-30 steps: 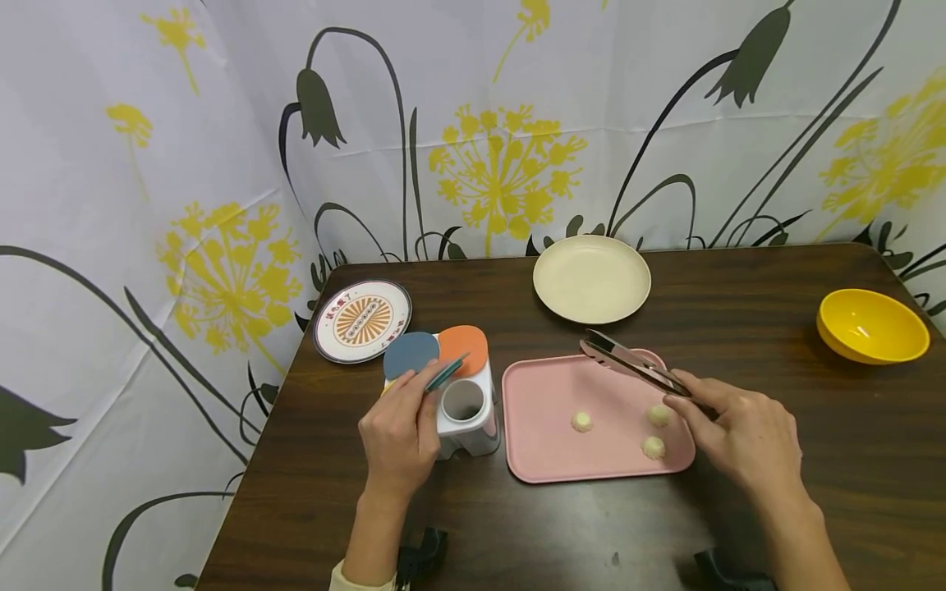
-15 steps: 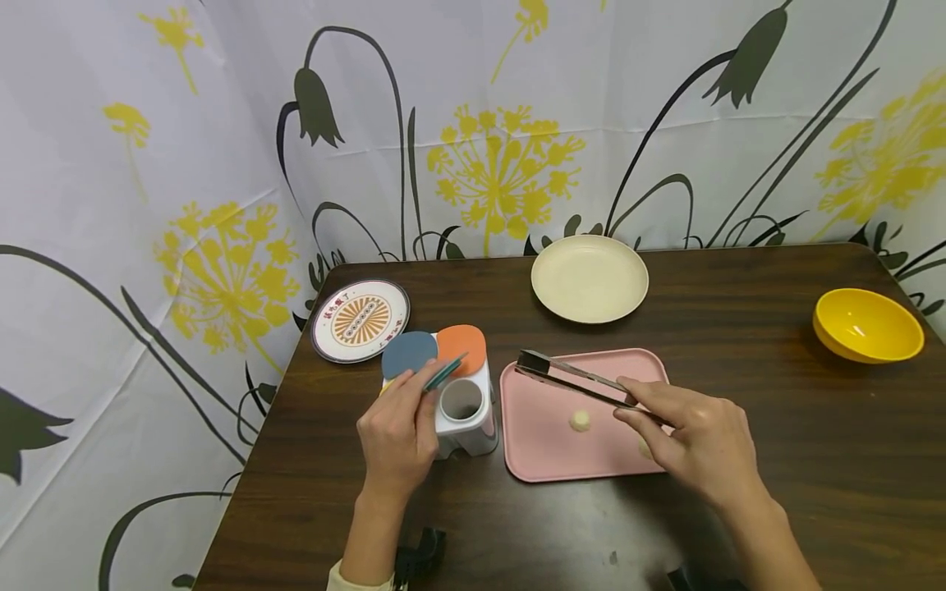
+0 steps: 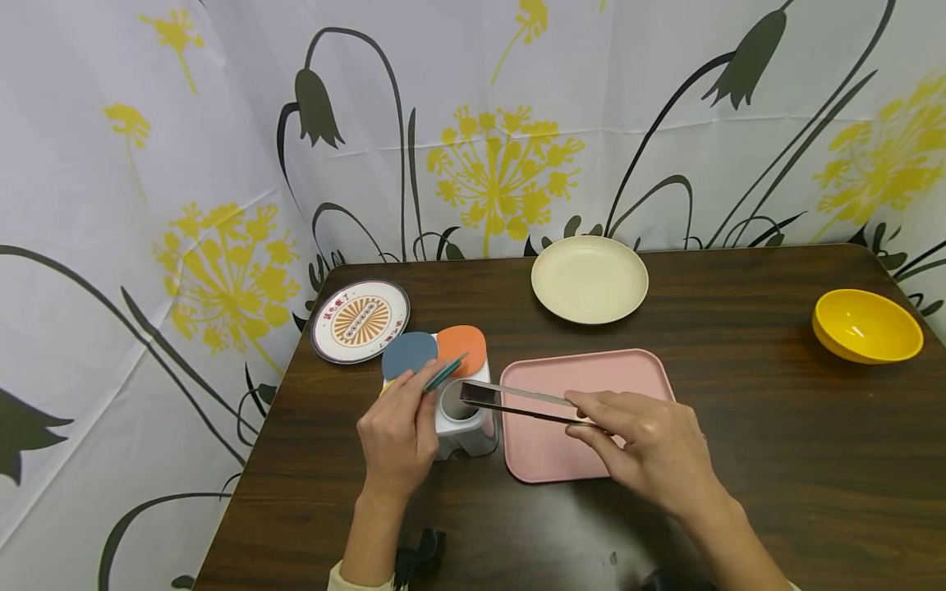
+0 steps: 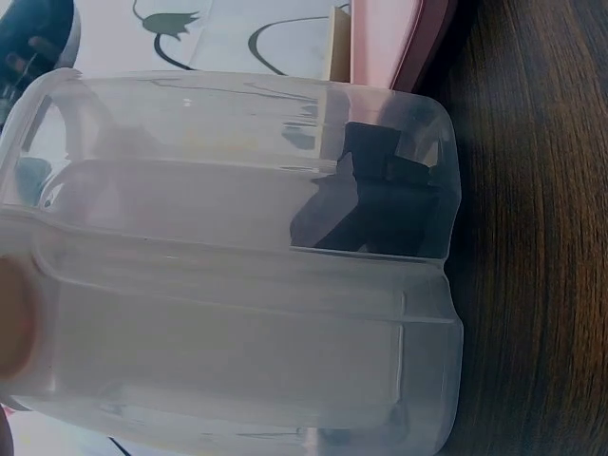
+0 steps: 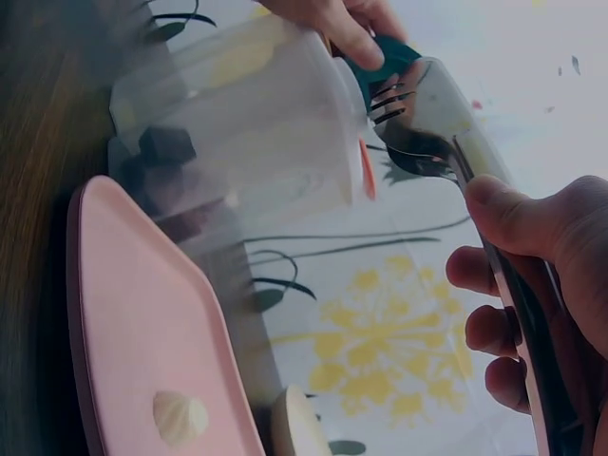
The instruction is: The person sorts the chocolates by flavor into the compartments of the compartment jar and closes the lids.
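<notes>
The right hand grips metal tongs, their tips over the open cup of the white holder on the bench; the left hand pinches the teal lid beside it

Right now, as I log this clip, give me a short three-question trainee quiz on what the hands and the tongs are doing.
1. True or false: the right hand grips the metal tongs.
2. The tongs' tips are over: A the pink tray, B the open compartment of the white container, C the yellow bowl.
3. Fill in: the left hand holds up the container's ___ lid.

Key: 1 true; 2 B; 3 teal.
</notes>
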A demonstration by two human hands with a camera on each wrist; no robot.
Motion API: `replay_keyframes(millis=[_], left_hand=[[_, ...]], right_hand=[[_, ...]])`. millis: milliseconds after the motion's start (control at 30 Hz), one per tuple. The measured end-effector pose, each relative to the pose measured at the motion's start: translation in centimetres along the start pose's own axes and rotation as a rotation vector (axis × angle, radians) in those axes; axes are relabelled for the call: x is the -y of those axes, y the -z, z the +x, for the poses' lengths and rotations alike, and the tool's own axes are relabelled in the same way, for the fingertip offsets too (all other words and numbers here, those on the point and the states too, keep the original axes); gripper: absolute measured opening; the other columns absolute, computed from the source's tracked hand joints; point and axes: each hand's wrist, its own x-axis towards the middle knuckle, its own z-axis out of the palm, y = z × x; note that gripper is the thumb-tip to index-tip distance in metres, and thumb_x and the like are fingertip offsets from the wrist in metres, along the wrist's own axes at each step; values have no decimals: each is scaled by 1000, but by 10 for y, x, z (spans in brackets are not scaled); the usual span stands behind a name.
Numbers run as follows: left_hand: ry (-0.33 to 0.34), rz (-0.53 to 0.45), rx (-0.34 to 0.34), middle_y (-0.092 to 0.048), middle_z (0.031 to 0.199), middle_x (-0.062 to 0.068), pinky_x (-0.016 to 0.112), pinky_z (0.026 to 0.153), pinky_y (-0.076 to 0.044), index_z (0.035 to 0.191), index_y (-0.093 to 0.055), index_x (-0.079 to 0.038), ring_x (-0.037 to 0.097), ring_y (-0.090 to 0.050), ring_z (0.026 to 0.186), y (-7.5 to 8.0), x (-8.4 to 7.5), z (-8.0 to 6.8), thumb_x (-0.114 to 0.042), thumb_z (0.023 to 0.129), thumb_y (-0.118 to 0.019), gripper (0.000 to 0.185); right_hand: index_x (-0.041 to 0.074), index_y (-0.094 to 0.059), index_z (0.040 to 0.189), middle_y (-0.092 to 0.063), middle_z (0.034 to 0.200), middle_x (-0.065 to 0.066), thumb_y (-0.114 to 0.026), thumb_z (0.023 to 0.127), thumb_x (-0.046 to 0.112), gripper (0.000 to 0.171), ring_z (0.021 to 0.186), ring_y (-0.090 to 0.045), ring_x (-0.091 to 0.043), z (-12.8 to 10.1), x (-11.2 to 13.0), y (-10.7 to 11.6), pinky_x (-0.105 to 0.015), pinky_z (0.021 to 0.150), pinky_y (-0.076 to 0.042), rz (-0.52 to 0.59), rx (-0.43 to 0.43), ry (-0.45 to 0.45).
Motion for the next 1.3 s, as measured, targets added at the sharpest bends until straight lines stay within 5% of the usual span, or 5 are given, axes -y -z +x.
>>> replay_keyframes(millis=[300,533,1133,1300], left_hand=[[10,0,7,-73,108,11,51,84,-54,119,-68,-2,26,-72,92,0,0,0,-19,102,-48,31],[15,2,6,-72,109,11,51,84,-54,118,-69,-2,26,-72,91,0,0,-1,-19,102,-48,31],[10,-11,-1,-72,111,9,51,84,-54,118,-69,-2,24,-71,94,-1,0,0,-19,102,-50,30],[6,-3,-2,-72,109,9,51,84,-54,118,-69,-2,25,-71,93,-1,0,0,-19,102,-50,30]], right_hand=[[13,-76,108,-73,88,8,-58,98,41,35,66,-64,-3,9,7,-7,-27,55,-50,9,18,74],[13,-75,113,-72,88,7,-59,97,40,34,67,-63,-5,9,9,-7,-29,57,-49,23,89,41],[13,-74,115,-72,90,8,-67,92,39,36,72,-66,-6,5,5,-3,-33,60,-52,7,111,17],[14,-72,117,-69,90,12,-60,95,46,40,69,-62,-4,3,3,0,-31,53,-49,-14,124,-8]])
